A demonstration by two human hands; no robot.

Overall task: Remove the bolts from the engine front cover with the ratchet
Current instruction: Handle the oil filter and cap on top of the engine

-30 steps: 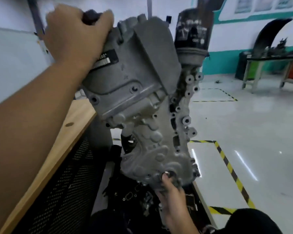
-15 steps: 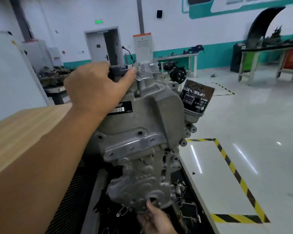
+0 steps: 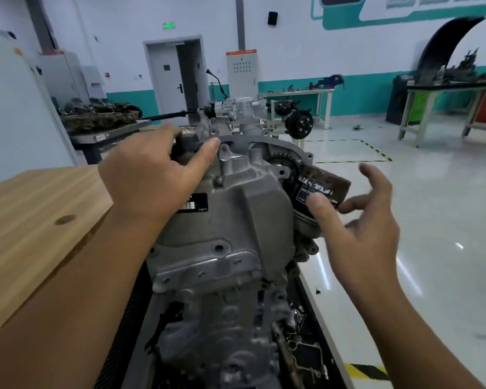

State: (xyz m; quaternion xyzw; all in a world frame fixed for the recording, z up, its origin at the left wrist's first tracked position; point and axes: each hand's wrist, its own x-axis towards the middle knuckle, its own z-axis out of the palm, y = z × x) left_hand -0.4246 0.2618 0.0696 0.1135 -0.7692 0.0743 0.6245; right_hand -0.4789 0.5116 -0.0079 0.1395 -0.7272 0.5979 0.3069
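Engine front cover (image 3: 230, 220) sits between gripping left hand (image 3: 149, 178) and raised right hand (image 3: 359, 217).

two bare forearms, left hand (image 3: 149, 175), right hand (image 3: 359, 220)

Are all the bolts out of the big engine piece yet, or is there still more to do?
I can't count any bolts as out yet. Right now the left hand grips the top of the engine front cover, and the right hand hangs open by the dark oil filter, holding nothing. No ratchet shows anywhere, and the cover sits on the engine, so the unbolting seems mostly still ahead.
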